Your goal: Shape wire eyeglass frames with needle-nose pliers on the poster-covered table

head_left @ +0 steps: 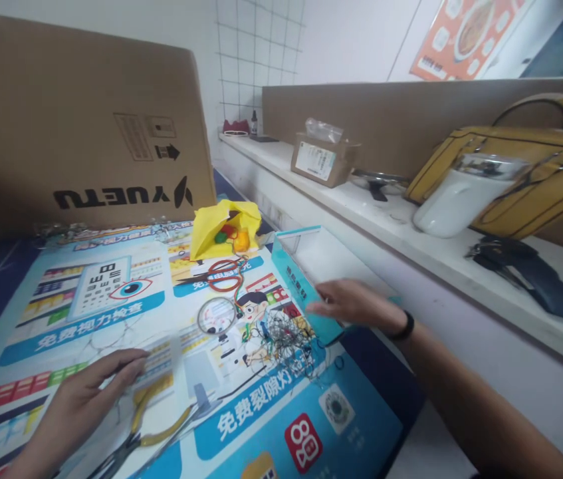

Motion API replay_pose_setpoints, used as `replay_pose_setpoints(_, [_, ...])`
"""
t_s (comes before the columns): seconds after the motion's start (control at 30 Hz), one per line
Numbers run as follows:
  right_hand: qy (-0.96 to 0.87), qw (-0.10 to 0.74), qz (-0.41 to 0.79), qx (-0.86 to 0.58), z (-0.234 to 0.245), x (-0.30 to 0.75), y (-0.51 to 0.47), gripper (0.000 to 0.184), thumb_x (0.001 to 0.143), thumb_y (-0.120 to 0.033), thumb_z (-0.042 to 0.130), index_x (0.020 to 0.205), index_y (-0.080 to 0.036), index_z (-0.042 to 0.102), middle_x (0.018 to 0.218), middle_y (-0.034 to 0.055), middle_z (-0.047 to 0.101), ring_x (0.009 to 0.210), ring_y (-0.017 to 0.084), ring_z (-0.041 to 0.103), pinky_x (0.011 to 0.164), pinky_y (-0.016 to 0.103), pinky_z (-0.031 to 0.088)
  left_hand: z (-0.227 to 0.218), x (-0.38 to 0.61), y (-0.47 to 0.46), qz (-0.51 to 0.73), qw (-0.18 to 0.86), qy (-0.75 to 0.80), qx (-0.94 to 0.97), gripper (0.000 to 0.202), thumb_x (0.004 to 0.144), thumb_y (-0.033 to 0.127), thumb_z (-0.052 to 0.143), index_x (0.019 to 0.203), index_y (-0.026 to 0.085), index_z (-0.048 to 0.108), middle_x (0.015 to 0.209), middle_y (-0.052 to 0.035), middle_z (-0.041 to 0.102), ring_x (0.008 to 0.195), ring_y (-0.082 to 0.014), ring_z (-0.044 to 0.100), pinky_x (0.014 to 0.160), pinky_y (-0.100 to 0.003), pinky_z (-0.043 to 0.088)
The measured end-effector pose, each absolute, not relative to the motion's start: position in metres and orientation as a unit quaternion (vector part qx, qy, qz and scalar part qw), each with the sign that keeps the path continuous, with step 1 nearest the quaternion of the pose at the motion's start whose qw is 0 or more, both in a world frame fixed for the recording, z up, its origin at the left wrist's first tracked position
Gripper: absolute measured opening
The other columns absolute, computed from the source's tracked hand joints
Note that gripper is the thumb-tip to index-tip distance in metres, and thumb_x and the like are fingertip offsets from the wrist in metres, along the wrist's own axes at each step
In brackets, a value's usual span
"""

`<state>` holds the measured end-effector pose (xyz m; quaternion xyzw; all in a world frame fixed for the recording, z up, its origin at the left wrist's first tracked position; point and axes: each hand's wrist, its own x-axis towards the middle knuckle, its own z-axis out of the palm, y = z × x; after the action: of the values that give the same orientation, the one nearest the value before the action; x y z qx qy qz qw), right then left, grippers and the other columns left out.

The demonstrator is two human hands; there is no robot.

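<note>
At the lower left, my left hand (pixel 89 396) is closed, thumb and forefinger together; what lies between them, if anything, I cannot make out. Beside it on the printed sheet (pixel 241 439) lie yellow-handled pliers (pixel 136 436). My right hand (pixel 353 303) is closed at the near end of a teal open-topped box (pixel 301 283), with thumb and fingers about its wall. Left of the box sits a tangled heap of thin dark wire-like strands (pixel 284 339). A round clear disc (pixel 217 315) and red-handled scissors (pixel 225 275) lie farther back.
A yellow pouch (pixel 211 233) with coloured thread inside stands at the back, before a large cardboard box (pixel 82 120). Along the right, a white ledge (pixel 500 286) carries a small carton (pixel 318 159), a white cup (pixel 460 193), a yellow handbag (pixel 555 159) and a dark strap-like object (pixel 535 276).
</note>
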<state>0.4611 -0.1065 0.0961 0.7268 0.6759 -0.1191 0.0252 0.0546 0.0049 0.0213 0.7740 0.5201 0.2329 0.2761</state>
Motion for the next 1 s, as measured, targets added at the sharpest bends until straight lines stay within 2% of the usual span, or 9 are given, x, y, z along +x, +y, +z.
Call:
replay_pose_setpoints(0.07, [0.657,0.025,-0.041,0.752,0.087,0.446,-0.124,0.029,0.084,-0.044,0.047,0.090,-0.017,0.057,0.080,0.0055,0.068,0.067,0.015,0.059,0.053,0.023,0.027,0.022,0.059,0.004,0.226,0.278,0.530,0.769,0.040,0.061,0.058,0.058,0.076,0.025,0.073,0.086,-0.0005,0.073,0.081,-0.0200,0.068,0.070,-0.020,0.054])
replay_pose_setpoints(0.13, [0.621,0.032,0.025,0.783,0.076,0.434,-0.133,0.018,0.087,-0.028,0.043,0.087,-0.016,0.056,0.076,0.0060,0.067,0.064,0.015,0.060,0.051,0.024,0.024,0.020,0.062,0.005,0.222,0.279,0.536,0.765,0.042,0.059,0.060,0.058,0.076,0.025,0.073,0.086,-0.0007,0.073,0.081,-0.0213,0.068,0.071,-0.022,0.054])
replay_pose_setpoints(0.23, [0.618,0.026,0.073,0.782,0.065,0.422,-0.140,0.012,0.085,-0.015,0.042,0.084,-0.015,0.054,0.064,0.0045,0.063,0.054,0.015,0.058,0.047,0.026,0.022,0.017,0.061,0.006,0.209,0.274,0.531,0.774,0.040,0.062,0.059,0.057,0.077,0.025,0.073,0.086,-0.0001,0.073,0.082,-0.0223,0.069,0.075,-0.024,0.054])
replay_pose_setpoints(0.33, [0.645,0.004,0.125,0.754,0.060,0.413,-0.148,0.013,0.081,-0.006,0.045,0.079,-0.016,0.053,0.064,0.0036,0.061,0.055,0.015,0.056,0.048,0.027,0.024,0.013,0.056,0.009,0.195,0.261,0.525,0.786,0.033,0.067,0.052,0.056,0.079,0.026,0.072,0.088,0.0004,0.073,0.083,-0.0210,0.069,0.074,-0.022,0.054])
replay_pose_setpoints(0.4, [0.671,-0.014,0.175,0.720,0.058,0.408,-0.155,0.015,0.080,-0.005,0.046,0.086,-0.015,0.055,0.066,0.0037,0.060,0.059,0.015,0.055,0.052,0.027,0.029,0.011,0.054,0.010,0.198,0.254,0.524,0.788,0.031,0.068,0.050,0.056,0.079,0.026,0.072,0.088,0.0006,0.073,0.082,-0.0206,0.069,0.071,-0.021,0.055])
replay_pose_setpoints(0.47, [0.683,-0.020,0.231,0.693,0.055,0.404,-0.162,0.024,0.080,-0.004,0.047,0.101,-0.012,0.054,0.071,0.0048,0.061,0.063,0.016,0.055,0.056,0.028,0.033,0.011,0.055,0.010,0.204,0.251,0.527,0.786,0.030,0.067,0.050,0.056,0.078,0.027,0.072,0.086,0.0011,0.073,0.081,-0.0202,0.069,0.070,-0.020,0.055])
replay_pose_setpoints(0.53, [0.690,-0.022,0.267,0.673,0.053,0.402,-0.167,0.029,0.079,-0.004,0.047,0.107,-0.010,0.053,0.074,0.0056,0.061,0.065,0.017,0.054,0.059,0.030,0.035,0.012,0.058,0.009,0.215,0.250,0.531,0.781,0.030,0.065,0.051,0.057,0.075,0.027,0.073,0.084,0.0018,0.073,0.079,-0.0198,0.069,0.069,-0.019,0.055])
replay_pose_setpoints(0.77, [0.716,-0.017,0.285,0.637,0.045,0.401,-0.168,0.031,0.076,-0.004,0.047,0.105,-0.008,0.056,0.070,0.0041,0.058,0.061,0.017,0.052,0.055,0.031,0.035,0.028,0.071,0.002,0.240,0.257,0.532,0.771,0.030,0.060,0.052,0.059,0.069,0.028,0.073,0.078,0.0015,0.074,0.073,-0.0197,0.070,0.066,-0.019,0.055])
replay_pose_setpoints(1.0, [0.736,-0.042,0.297,0.606,0.038,0.403,-0.170,0.029,0.080,-0.003,0.043,0.105,-0.007,0.057,0.069,0.0051,0.058,0.063,0.017,0.052,0.058,0.032,0.034,0.028,0.067,0.001,0.242,0.267,0.550,0.754,0.042,0.056,0.063,0.060,0.068,0.025,0.074,0.080,-0.0020,0.074,0.076,-0.0215,0.069,0.065,-0.019,0.055])
